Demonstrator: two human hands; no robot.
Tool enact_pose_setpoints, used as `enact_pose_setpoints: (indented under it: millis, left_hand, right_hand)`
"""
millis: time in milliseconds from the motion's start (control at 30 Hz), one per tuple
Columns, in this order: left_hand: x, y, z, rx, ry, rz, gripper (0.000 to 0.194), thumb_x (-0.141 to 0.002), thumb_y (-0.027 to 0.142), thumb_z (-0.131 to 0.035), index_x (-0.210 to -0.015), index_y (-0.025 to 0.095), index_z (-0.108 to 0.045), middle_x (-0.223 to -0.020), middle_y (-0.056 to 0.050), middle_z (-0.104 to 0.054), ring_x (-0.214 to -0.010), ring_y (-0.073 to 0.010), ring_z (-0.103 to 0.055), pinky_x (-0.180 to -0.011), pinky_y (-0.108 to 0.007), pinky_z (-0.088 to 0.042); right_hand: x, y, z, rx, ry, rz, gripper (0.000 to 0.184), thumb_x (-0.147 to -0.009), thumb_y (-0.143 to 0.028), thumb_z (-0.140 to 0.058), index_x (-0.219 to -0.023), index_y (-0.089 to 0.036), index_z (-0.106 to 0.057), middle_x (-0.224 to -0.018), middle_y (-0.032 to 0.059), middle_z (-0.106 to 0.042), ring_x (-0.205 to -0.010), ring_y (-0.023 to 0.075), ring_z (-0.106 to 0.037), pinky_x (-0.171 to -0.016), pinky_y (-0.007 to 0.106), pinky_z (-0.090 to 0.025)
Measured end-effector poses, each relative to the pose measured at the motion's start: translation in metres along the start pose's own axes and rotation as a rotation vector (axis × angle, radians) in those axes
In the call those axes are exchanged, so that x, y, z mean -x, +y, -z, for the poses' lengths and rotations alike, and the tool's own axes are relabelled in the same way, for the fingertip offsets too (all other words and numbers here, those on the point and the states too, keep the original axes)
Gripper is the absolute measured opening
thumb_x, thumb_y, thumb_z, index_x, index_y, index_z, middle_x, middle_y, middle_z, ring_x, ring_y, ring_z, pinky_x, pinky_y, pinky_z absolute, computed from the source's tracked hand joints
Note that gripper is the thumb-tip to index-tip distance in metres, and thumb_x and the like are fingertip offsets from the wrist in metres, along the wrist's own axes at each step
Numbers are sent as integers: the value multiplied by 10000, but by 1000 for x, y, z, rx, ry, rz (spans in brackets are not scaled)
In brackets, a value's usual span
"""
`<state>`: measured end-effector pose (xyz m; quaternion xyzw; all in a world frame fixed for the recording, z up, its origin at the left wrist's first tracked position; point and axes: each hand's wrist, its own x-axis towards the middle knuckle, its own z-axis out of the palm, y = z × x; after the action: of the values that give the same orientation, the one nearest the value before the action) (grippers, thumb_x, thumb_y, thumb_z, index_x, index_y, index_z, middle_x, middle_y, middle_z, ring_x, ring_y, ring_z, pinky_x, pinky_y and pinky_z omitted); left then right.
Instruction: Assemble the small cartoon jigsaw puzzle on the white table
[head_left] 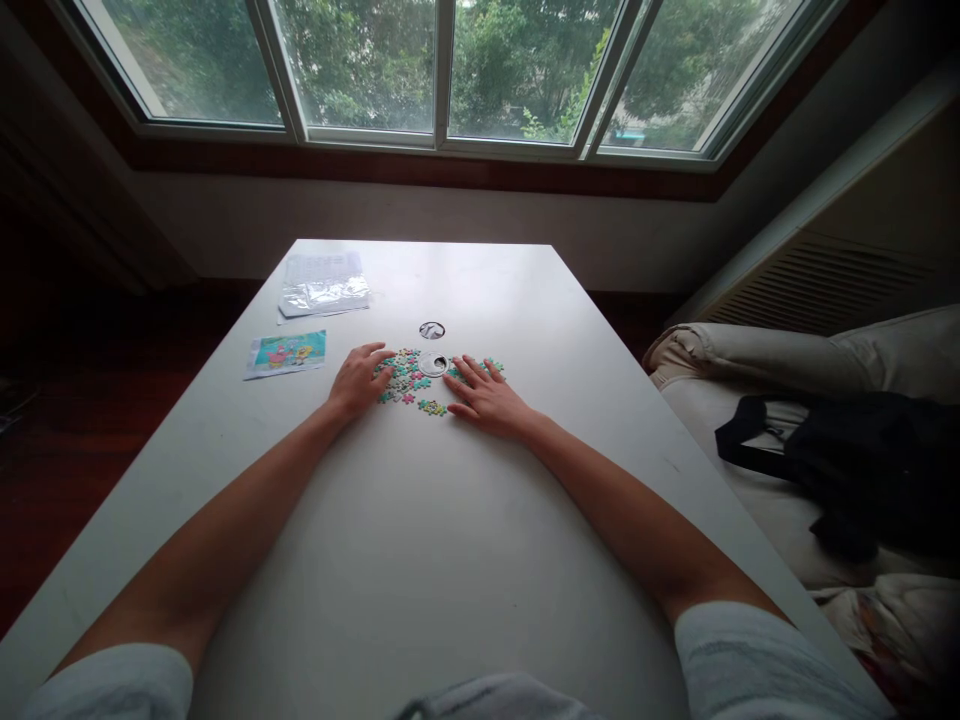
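Observation:
Small multicoloured jigsaw puzzle pieces (pixel 405 372) lie in a loose heap on the white table. At the heap's left edge rests my left hand (pixel 361 378), its fingers bent a little and apart, the tips touching pieces. On the right, my right hand (pixel 484 393) lies flat with spread fingers, covering some pieces. Between the hands sits a round grey-white disc (pixel 433 365) with a dark spot. A few yellowish pieces (pixel 433 408) lie on the near side. Beyond the heap is a dark and silvery oval thing (pixel 432 330) that I cannot make out.
A colourful cartoon picture card (pixel 289 352) lies to the left. Behind it is a clear plastic bag with paper (pixel 324 285). The white table (pixel 420 560) stands before a window (pixel 442 75). A pale sofa (pixel 705 410) with a black bag (pixel 862 460) is at the right.

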<state>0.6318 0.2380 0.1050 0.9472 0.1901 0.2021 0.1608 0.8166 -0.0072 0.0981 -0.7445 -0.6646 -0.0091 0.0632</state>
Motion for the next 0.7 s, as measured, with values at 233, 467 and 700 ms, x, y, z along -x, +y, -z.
enact_pose_setpoints:
  millis: [233, 467, 700]
  left_hand:
    - [-37, -12, -6, -65, -38, 125, 372, -910, 395, -549, -1190, 230, -732, -1186, -91, -661, -1109, -280, -591, -1030, -419, -479]
    - [-64, 9, -7, -204, -123, 179, 342, -870, 508, -596, -1028, 271, -785, -1114, -81, -676, -1003, -274, -626, -845, -365, -518]
    - [-67, 27, -10, -297, -118, 146, 242, -875, 378, -609, -940, 245, -800, -1036, -95, -722, -957, -285, -642, -875, -400, -492]
  right_hand:
    - [-4, -2, 1, -14, 58, -31, 676, -1031, -633, -254, -1598, -271, -322, -1689, 84, -195, -1574, 283, -140, -1271, 549, -103]
    - [-3, -3, 8, -89, 145, -138, 597, -1054, -553, -276, -1537, -246, -448, -1644, 91, -332, -1550, 258, -233, -1265, 513, -165]
    - [-3, 5, 2, -159, 187, -184, 563, -1047, -548, -323, -1480, -247, -518, -1598, 97, -412, -1514, 257, -309, -1251, 511, -203]
